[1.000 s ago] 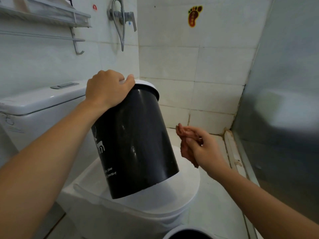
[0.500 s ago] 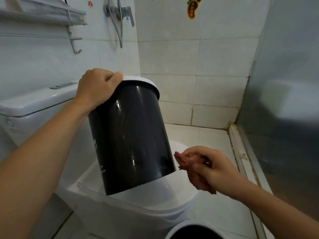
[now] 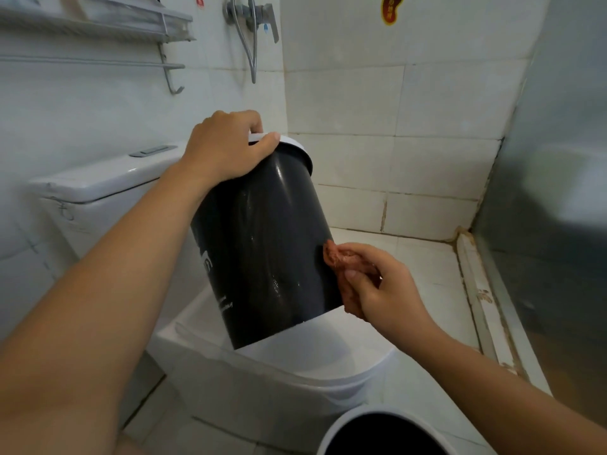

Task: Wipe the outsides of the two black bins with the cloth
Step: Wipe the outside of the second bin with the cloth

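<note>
Held bin (image 3: 262, 244): black, white-rimmed, tilted with top leaning away to the upper right, bottom edge over the closed toilet lid (image 3: 328, 356); contact with the lid not determinable; white print low on the left side; wet streaks and droplets on the glossy wall.

Left hand (image 3: 223, 149): at the bin's top rim, thumb hooked over the white rim, fingers curled round the far edge; firm clamp on the rim.

Right hand (image 3: 377, 290): at the bin's lower right side; thumb and fingers pinching a bunched reddish-brown cloth (image 3: 335, 257); upper end of cloth pressed against the black wall, remainder hanging down behind the fingers.

Second bin (image 3: 381, 435): on the floor at the bottom edge of view, in front of the toilet, only white rim and dark interior visible; apart from both hands.

Surroundings: white cistern (image 3: 98, 192) to the left with flush button on top; metal wall rack (image 3: 98, 21) with rail and hook, upper left; shower valve (image 3: 253, 14) with hanging hose, top centre; foot-shaped sticker (image 3: 389, 8) on the tiled back wall; grey partition (image 3: 558, 192) along the right; staining along the floor joint at its base.
</note>
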